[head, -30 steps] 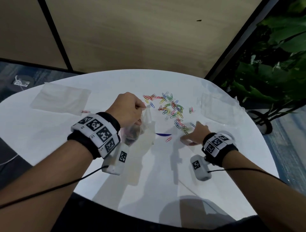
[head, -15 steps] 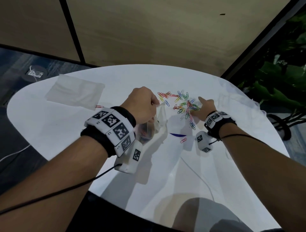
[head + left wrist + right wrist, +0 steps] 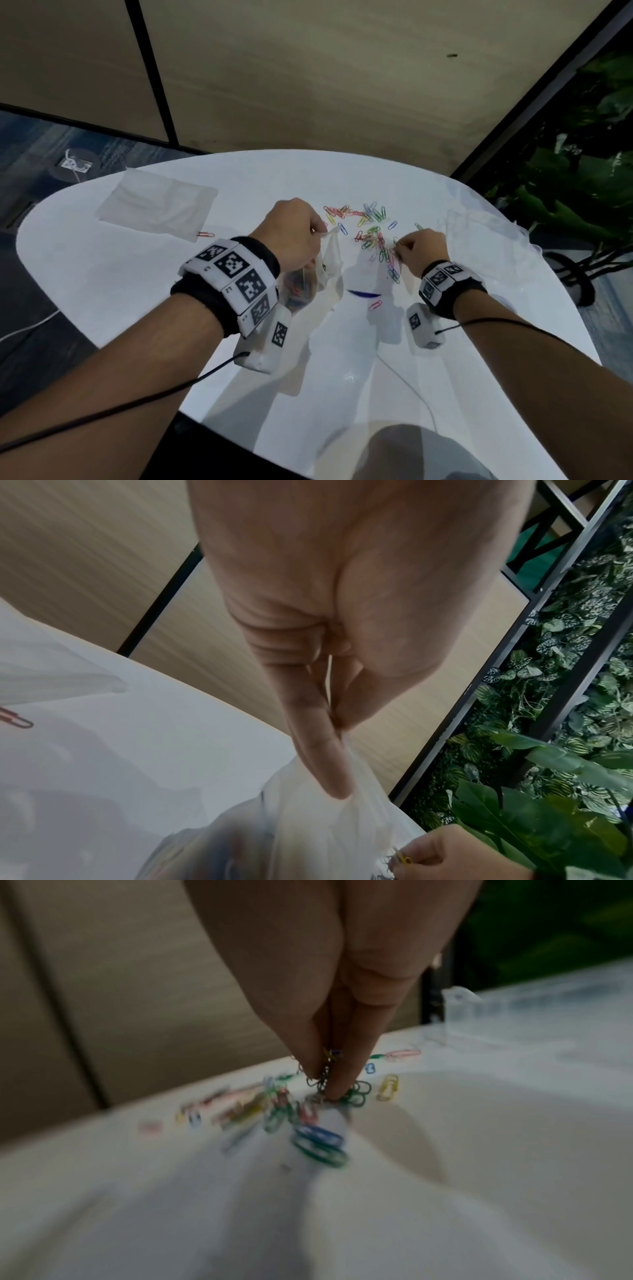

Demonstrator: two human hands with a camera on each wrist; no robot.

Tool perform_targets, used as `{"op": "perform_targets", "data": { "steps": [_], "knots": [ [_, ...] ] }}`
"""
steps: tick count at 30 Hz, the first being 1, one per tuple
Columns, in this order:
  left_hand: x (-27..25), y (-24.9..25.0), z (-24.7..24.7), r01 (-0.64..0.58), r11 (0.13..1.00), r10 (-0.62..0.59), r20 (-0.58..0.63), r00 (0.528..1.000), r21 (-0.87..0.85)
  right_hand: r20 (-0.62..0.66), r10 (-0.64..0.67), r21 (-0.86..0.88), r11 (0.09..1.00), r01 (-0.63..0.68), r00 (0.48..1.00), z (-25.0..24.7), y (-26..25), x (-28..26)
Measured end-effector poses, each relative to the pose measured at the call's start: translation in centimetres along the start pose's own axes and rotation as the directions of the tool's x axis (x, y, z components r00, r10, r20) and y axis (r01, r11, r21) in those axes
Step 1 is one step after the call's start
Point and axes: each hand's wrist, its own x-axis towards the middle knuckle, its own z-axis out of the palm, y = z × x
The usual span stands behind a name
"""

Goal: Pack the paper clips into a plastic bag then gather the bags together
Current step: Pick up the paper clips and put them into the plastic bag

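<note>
From the head view, a white table [image 3: 137, 308] bears a flat empty bag [image 3: 157, 202], a lone red clip [image 3: 205, 234] and scattered paper clips [image 3: 371, 222]. The left wrist view shows the left hand [image 3: 325, 642] pinching the plastic bag [image 3: 308, 831] (partly filled) by its rim. The right wrist view shows the right hand [image 3: 329, 988] fingers down, pinching several clips from the pile; no writing is legible.

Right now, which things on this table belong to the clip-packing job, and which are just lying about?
In the job:
left hand holding the plastic bag
right hand pinching paper clips
loose clips
spare bags

Lying about:
blue mark
plant
floor socket
</note>
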Motion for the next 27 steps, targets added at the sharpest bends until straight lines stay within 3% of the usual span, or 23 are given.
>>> {"op": "perform_targets", "data": {
  "steps": [2,4,6,7,9,11,13,16,18,20,22,23,25,27],
  "knots": [
    [-0.1,0.0,0.1,0.000,1.000,0.000,-0.005,1.000,0.019,0.093,0.142,0.338,0.926,-0.165,0.986,-1.0,0.4,-0.3],
    [-0.1,0.0,0.0,0.001,1.000,-0.001,-0.006,1.000,0.014,0.211,0.176,0.708,0.651,-0.274,0.962,-2.3,-0.4,-1.2],
    [-0.2,0.1,0.0,0.000,1.000,0.001,-0.019,1.000,0.021,0.294,0.074,0.880,0.367,-0.301,0.953,-4.1,-2.4,-2.6],
    [-0.2,0.1,0.1,-0.002,1.000,0.002,-0.026,1.000,0.025,0.318,0.001,0.911,0.275,-0.306,0.948,-5.0,-3.4,-3.3],
    [-0.4,0.2,0.2,0.006,1.000,-0.005,-0.030,1.000,0.017,0.331,-0.143,0.933,0.199,-0.300,0.933,-6.4,-5.7,-5.0],
    [-0.5,0.2,0.2,0.012,1.000,-0.012,-0.039,0.999,0.018,0.332,-0.243,0.932,0.232,-0.278,0.911,-6.8,-7.6,-6.6],
    [-0.6,0.1,0.2,0.013,1.000,-0.012,-0.055,0.998,0.018,0.319,-0.293,0.902,0.385,-0.194,0.902,-6.5,-9.2,-7.9],
    [-0.7,-0.2,0.1,0.015,1.000,-0.016,-0.050,0.999,-0.019,0.225,-0.399,0.690,0.710,0.143,0.889,-5.6,-10.4,-8.7],
    [-0.5,-0.4,0.0,0.026,0.999,-0.028,-0.040,0.999,-0.041,0.200,-0.439,0.597,0.764,0.246,0.876,-5.7,-10.7,-8.6],
    [-0.3,-0.6,0.0,0.031,0.998,-0.033,-0.039,0.999,-0.063,0.202,-0.420,0.712,0.683,0.161,0.885,-6.4,-10.5,-8.0],
    [-0.1,-0.7,0.0,0.035,0.997,-0.038,-0.042,0.998,-0.070,0.179,-0.312,0.761,0.645,0.070,0.933,-6.5,-9.1,-6.3],
    [0.0,-0.7,0.1,0.039,0.997,-0.042,-0.041,0.998,-0.065,0.134,-0.233,0.717,0.694,0.068,0.963,-6.1,-7.9,-5.0],
    [0.1,-0.7,0.2,0.043,0.997,-0.045,-0.032,0.998,-0.058,0.057,-0.057,0.467,0.884,0.023,0.997,-4.9,-4.4,-1.8],
    [0.1,-0.7,0.1,0.039,0.998,-0.041,-0.024,0.999,-0.052,0.091,0.158,0.198,0.965,-0.173,0.983,-3.5,-1.4,0.7]
  ]
}}
